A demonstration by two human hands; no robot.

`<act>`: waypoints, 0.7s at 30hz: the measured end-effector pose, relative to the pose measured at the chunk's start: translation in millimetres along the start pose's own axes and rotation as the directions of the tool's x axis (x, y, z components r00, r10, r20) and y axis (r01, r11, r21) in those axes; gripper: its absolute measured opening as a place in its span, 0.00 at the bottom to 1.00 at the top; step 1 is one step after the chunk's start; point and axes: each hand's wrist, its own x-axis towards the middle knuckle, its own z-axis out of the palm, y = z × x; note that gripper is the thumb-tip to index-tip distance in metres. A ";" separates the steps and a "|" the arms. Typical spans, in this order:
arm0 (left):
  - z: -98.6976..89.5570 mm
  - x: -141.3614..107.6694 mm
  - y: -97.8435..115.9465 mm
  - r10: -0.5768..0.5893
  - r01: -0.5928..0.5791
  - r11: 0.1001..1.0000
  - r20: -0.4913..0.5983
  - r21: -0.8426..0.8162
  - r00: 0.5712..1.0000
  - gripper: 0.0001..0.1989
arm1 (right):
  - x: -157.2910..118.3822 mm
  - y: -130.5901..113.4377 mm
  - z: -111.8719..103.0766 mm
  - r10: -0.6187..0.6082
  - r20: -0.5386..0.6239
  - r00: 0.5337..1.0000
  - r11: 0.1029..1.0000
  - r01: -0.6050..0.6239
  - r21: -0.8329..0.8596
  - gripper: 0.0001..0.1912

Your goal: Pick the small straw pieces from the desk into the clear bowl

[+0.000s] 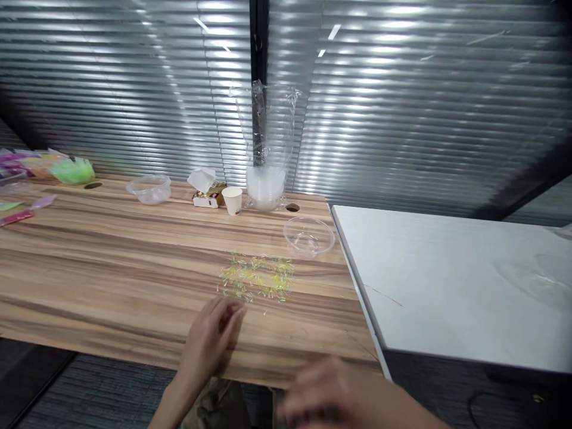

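Note:
Small yellow and green tube-like pieces (pixel 259 278) lie scattered in a loose patch on the wooden table. My left hand (pixel 213 330) rests at the near side of this patch, thumb and fingers curled together; whatever they hold, if anything, is hidden. Low in the view, my right hand (pixel 328 390) hangs over the table's front edge, smeared by motion, so its fingers do not show clearly. Beyond the pieces, toward the right, stands a clear plastic bowl (pixel 308 238), apart from both hands.
Along the back of the wooden table (pixel 134 268) stand another clear bowl (pixel 152 189), a tissue box (pixel 209 195), a paper cup (pixel 233 201) and a bag of stacked containers (pixel 266 185). Coloured packets (pixel 71 170) lie far left. A white table (pixel 447 268) adjoins at right.

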 end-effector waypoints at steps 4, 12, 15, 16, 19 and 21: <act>14.4 30.0 -5.3 0.026 -0.021 0.990 -0.033 0.141 0.999 0.11 | 72.5 6.2 -42.3 -0.186 -0.416 0.890 0.936 0.031 -0.352 0.10; 14.9 33.9 -1.4 0.038 -0.049 0.979 0.060 0.200 0.997 0.10 | 113.5 39.2 -45.0 -0.354 -0.433 0.829 0.846 0.087 -0.526 0.05; 15.0 34.6 -0.3 0.032 -0.045 0.978 0.067 0.203 0.997 0.10 | 111.2 42.9 -44.6 -0.402 -0.476 0.782 0.817 0.071 -0.573 0.06; 15.2 34.6 -0.1 0.035 -0.047 0.978 0.065 0.201 0.997 0.10 | 111.5 44.3 -44.4 -0.418 -0.483 0.769 0.807 0.070 -0.587 0.06; 15.6 34.1 0.7 0.038 -0.044 0.982 0.037 0.185 0.999 0.11 | 114.1 48.1 -42.0 -0.449 -0.481 0.753 0.785 0.075 -0.615 0.06; 15.0 34.0 2.0 0.025 -0.026 0.987 0.010 0.162 1.000 0.11 | 116.0 49.5 -39.5 -0.457 -0.473 0.754 0.778 0.081 -0.623 0.06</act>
